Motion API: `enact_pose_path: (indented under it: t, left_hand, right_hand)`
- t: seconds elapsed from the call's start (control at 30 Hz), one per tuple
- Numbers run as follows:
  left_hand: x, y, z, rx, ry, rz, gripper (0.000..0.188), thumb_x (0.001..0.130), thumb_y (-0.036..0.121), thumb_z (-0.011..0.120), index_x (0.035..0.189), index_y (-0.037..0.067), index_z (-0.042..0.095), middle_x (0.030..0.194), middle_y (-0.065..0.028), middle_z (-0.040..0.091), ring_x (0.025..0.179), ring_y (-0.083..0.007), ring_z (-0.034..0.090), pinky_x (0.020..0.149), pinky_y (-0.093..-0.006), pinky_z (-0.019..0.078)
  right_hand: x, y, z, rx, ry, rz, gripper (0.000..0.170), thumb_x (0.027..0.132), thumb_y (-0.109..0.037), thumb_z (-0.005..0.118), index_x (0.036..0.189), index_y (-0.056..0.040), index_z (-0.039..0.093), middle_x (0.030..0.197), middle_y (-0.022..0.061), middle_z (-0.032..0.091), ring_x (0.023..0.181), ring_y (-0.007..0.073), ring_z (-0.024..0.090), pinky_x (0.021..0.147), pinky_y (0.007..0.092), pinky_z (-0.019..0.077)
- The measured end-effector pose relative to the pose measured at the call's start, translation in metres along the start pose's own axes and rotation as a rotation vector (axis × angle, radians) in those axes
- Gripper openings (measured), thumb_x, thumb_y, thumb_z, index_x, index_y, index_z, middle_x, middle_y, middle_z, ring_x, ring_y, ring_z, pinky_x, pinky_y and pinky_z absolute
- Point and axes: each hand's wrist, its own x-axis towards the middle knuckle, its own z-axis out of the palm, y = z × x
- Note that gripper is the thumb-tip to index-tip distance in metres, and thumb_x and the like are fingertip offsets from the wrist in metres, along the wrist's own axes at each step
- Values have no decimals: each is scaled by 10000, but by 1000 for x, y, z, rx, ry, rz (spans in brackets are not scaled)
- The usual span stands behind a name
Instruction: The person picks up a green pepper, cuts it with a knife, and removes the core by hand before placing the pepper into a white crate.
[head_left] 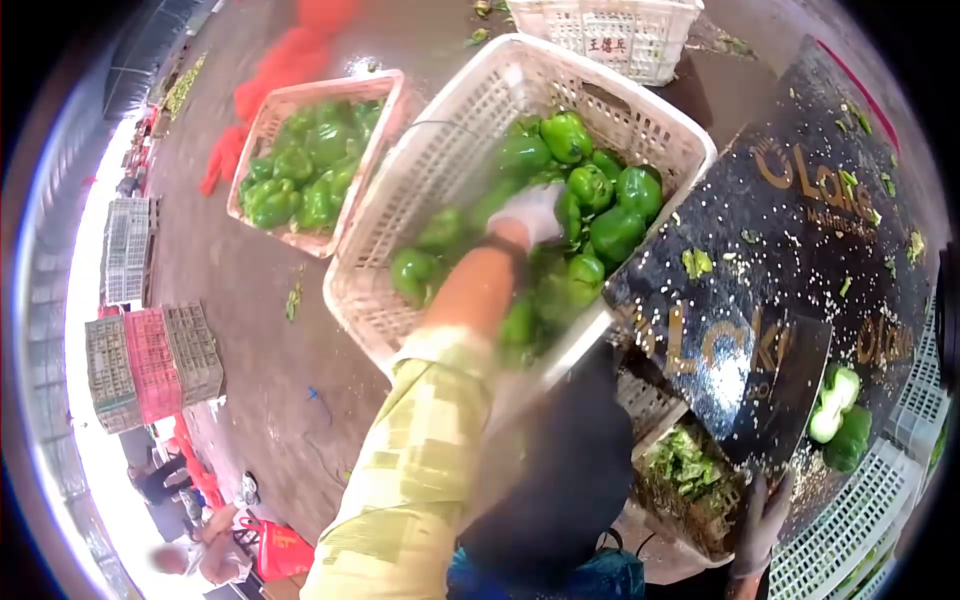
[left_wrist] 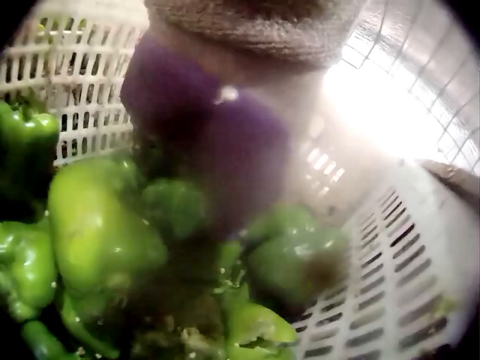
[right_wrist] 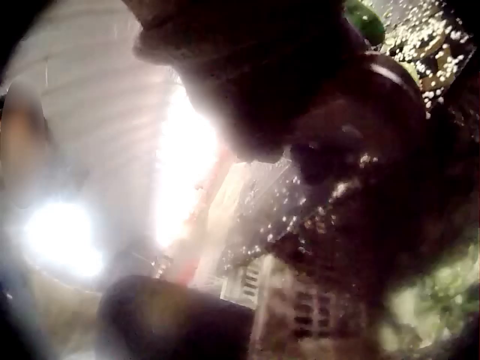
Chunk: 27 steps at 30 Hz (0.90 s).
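My left hand [head_left: 535,212], in a pale glove, reaches down among green bell peppers [head_left: 618,232] inside a large white plastic crate [head_left: 398,160]. From the left wrist, the glove's purple part [left_wrist: 217,139] lies over the peppers, close to a dark green pepper [left_wrist: 289,251]; the fingertips are blurred and hidden. Low on the right, my gloved right hand [head_left: 763,530] is at the lower edge of a dark printed board [head_left: 740,250]. The right wrist view shows that hand [right_wrist: 247,75] only as a dark shape, and I cannot tell what it holds.
A second crate [head_left: 240,190] full of green peppers stands on the floor to the left. A cut pepper [head_left: 835,405] lies on the board among scattered seeds. Below the board sits a bin of green scraps [head_left: 690,460]. Another white crate [head_left: 605,30] stands beyond.
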Motion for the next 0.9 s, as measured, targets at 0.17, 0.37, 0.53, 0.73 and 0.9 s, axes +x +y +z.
enact_pose_path:
  t: [0.17, 0.37, 0.53, 0.73, 0.9]
  left_hand:
    - [28, 23, 2, 157, -212, -123, 407, 782, 151, 541, 1184, 87, 541, 1287, -137, 505, 1195, -307, 482, 971, -407, 426]
    - [-6, 22, 0, 176, -163, -159, 439, 728, 181, 620, 1147, 68, 551, 1106, -182, 611, 1023, -353, 588, 888, -408, 475]
    - [-82, 4, -40, -298, 27, -182, 690, 665, 239, 765, 1254, 24, 480, 1112, -147, 612, 994, -251, 610, 840, -351, 496]
    - [-166, 46, -131, -1437, -107, -11, 484, 875, 149, 622, 1308, 43, 434, 1196, -99, 569, 1025, -190, 596, 873, -352, 518]
    - [-206, 136, -169, -1982, -457, 193, 431, 927, 233, 540, 1316, 74, 442, 1227, -97, 561, 1089, -216, 569, 933, -381, 475]
  right_hand:
    - [-3, 11, -3, 52, -74, 18, 417, 947, -72, 463, 1337, 9, 338, 830, 0, 503, 619, 43, 386, 519, 184, 316]
    - [-2, -18, 1, 141, -85, 204, 309, 938, -63, 471, 1213, 57, 398, 830, 24, 480, 652, 68, 390, 538, 211, 327]
    - [-2, -8, 2, 48, -34, -47, 413, 923, -40, 489, 1275, 125, 351, 1043, 137, 563, 899, 143, 511, 805, 257, 431]
    - [0, 1, 8, 95, -63, -94, 454, 931, -76, 518, 1301, 124, 349, 1090, 170, 566, 961, 171, 539, 835, 288, 447]
    - [4, 7, 9, -37, 63, -316, 494, 880, -182, 605, 1262, 75, 423, 937, 136, 598, 796, 188, 555, 709, 304, 463]
